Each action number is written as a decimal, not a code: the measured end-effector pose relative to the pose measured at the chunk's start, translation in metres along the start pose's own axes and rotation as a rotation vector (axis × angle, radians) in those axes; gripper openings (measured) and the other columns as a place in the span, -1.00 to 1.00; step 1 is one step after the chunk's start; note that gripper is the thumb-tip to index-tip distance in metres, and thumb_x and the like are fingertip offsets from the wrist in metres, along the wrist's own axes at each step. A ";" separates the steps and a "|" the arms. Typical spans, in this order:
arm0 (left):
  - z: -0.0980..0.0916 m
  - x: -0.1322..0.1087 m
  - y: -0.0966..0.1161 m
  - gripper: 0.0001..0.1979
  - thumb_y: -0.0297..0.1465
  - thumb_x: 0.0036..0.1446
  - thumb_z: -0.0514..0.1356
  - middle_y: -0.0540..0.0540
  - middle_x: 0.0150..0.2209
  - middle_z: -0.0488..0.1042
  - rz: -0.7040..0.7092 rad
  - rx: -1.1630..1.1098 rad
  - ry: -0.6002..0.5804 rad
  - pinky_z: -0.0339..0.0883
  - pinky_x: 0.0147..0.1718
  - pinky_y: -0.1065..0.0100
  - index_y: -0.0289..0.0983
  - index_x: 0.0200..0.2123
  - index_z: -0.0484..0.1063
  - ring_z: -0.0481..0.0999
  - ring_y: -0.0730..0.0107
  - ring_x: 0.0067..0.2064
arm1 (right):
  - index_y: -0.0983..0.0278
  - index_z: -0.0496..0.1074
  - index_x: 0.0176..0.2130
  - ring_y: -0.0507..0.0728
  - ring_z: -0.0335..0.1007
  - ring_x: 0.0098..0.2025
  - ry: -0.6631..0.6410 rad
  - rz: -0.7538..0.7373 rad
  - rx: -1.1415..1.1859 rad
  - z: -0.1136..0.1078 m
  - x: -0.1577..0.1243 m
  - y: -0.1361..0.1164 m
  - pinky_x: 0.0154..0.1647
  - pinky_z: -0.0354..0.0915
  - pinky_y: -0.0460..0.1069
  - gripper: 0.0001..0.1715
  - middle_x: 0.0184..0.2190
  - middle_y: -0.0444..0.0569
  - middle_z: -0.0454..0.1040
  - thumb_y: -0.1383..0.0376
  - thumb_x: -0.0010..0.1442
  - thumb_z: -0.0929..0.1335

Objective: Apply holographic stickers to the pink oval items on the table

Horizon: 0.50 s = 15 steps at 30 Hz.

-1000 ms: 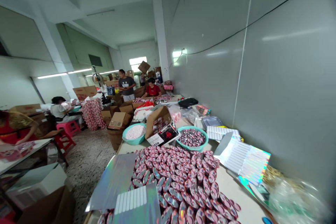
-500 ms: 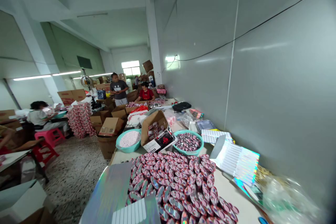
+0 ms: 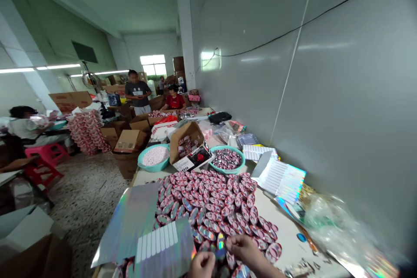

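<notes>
My left hand [image 3: 202, 265] is at the bottom edge with its fingers curled closed, beside a holographic sheet [image 3: 185, 234] bearing white strips [image 3: 157, 241]. My right hand [image 3: 243, 249] is just to its right, thumb and fingers pinched together. A small shiny, rainbow-coloured piece [image 3: 220, 241] shows between the hands; I cannot tell whether either one grips it. Both hands are over the near end of a dense spread of pink-and-red oval pieces [image 3: 213, 202], standing close together, some with shiny tops. Whatever the fingertips pinch is too small or hidden to make out.
Behind the ovals stand a teal basin [image 3: 143, 166] of white pieces, an open cardboard box [image 3: 178, 137] and a second teal basin [image 3: 241, 166] of dark shiny pieces. Striped sheets [image 3: 283, 180] and plastic bags [image 3: 339, 217] lie along the wall. Other people work farther back.
Both my hands have come into view at the bottom, over the near ovals. The view has tilted down, so the table's near part shows more.
</notes>
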<state>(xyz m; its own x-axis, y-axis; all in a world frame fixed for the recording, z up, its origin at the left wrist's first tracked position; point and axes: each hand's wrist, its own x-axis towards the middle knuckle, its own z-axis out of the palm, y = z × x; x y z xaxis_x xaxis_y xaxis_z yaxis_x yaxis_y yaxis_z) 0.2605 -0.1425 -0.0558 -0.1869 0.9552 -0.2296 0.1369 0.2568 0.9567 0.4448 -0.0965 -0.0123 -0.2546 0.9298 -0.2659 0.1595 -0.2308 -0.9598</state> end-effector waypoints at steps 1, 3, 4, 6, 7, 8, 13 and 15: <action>0.000 -0.004 0.004 -0.47 0.13 -0.18 0.29 -0.11 -0.46 0.57 -0.003 0.016 0.004 0.42 -0.27 0.28 -0.26 -0.47 0.56 0.55 0.15 -0.32 | 0.27 0.33 -0.66 -0.05 0.02 -0.62 -0.026 -0.019 -0.023 -0.003 -0.001 -0.006 -0.55 0.02 -0.08 -0.51 -0.72 -0.22 0.17 -0.07 -0.17 0.44; 0.003 -0.014 0.019 -0.50 0.08 -0.08 0.25 -0.11 -0.47 0.57 -0.027 0.048 0.004 0.41 -0.29 0.28 -0.29 -0.44 0.56 0.55 0.18 -0.34 | 0.28 0.34 -0.66 -0.03 0.10 -0.59 -0.045 -0.043 -0.065 -0.009 -0.004 -0.021 -0.51 0.09 -0.07 -0.52 -0.71 -0.21 0.22 -0.06 -0.09 0.42; 0.004 -0.019 0.027 -0.54 0.03 -0.03 0.25 -0.11 -0.46 0.57 -0.036 0.064 0.006 0.41 -0.29 0.28 -0.30 -0.44 0.55 0.55 0.20 -0.33 | 0.28 0.37 -0.64 -0.01 0.16 -0.56 -0.053 -0.041 -0.093 -0.012 -0.005 -0.028 -0.49 0.13 -0.07 -0.54 -0.69 -0.19 0.26 -0.03 -0.07 0.41; 0.009 -0.024 0.040 -0.66 -0.13 0.06 0.23 -0.15 -0.39 0.61 -0.028 0.111 0.029 0.40 -0.25 0.29 -0.32 -0.42 0.54 0.56 0.22 -0.30 | 0.29 0.44 -0.57 0.01 0.25 -0.50 -0.072 -0.008 -0.156 -0.020 -0.002 -0.038 -0.42 0.21 -0.06 -0.63 -0.63 -0.16 0.38 0.05 -0.02 0.40; 0.013 -0.024 0.042 -0.71 -0.21 0.09 0.22 -0.17 -0.35 0.62 -0.029 0.145 0.040 0.40 -0.21 0.28 -0.34 -0.39 0.55 0.57 0.23 -0.27 | 0.30 0.48 -0.53 0.02 0.29 -0.48 -0.084 0.011 -0.182 -0.025 0.002 -0.040 -0.38 0.24 -0.06 -0.70 -0.59 -0.14 0.43 0.11 -0.03 0.41; 0.017 -0.024 0.042 -0.75 -0.26 0.12 0.20 -0.16 -0.31 0.62 -0.047 0.150 0.046 0.39 -0.18 0.30 -0.34 -0.34 0.56 0.57 0.25 -0.23 | 0.32 0.52 -0.47 0.02 0.32 -0.46 -0.130 0.024 -0.208 -0.029 0.008 -0.039 -0.35 0.26 -0.06 -0.76 -0.53 -0.12 0.50 0.16 -0.03 0.42; 0.046 -0.026 0.022 -0.80 -0.36 0.15 0.17 -0.16 -0.25 0.62 -0.147 0.191 0.133 0.38 -0.17 0.35 -0.35 -0.24 0.53 0.57 0.31 -0.21 | 0.37 0.52 -0.26 0.01 0.38 -0.49 -0.200 0.085 -0.271 -0.044 0.034 -0.013 -0.41 0.27 -0.08 -0.74 -0.46 -0.09 0.55 0.27 0.03 0.42; 0.057 -0.032 0.016 -0.80 -0.37 0.15 0.17 -0.16 -0.22 0.60 -0.161 0.198 0.197 0.36 -0.19 0.36 -0.34 -0.20 0.49 0.56 0.32 -0.20 | 0.36 0.48 -0.18 0.03 0.39 -0.50 -0.205 0.095 -0.346 -0.047 0.040 -0.004 -0.45 0.25 -0.09 -0.69 -0.46 -0.10 0.55 0.28 0.04 0.43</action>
<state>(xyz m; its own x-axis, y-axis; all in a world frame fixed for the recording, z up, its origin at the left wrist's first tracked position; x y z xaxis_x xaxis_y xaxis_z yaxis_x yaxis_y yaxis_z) 0.3244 -0.1601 -0.0433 -0.4037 0.8581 -0.3172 0.2737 0.4441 0.8531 0.4788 -0.0447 -0.0153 -0.4025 0.8242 -0.3983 0.4942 -0.1705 -0.8524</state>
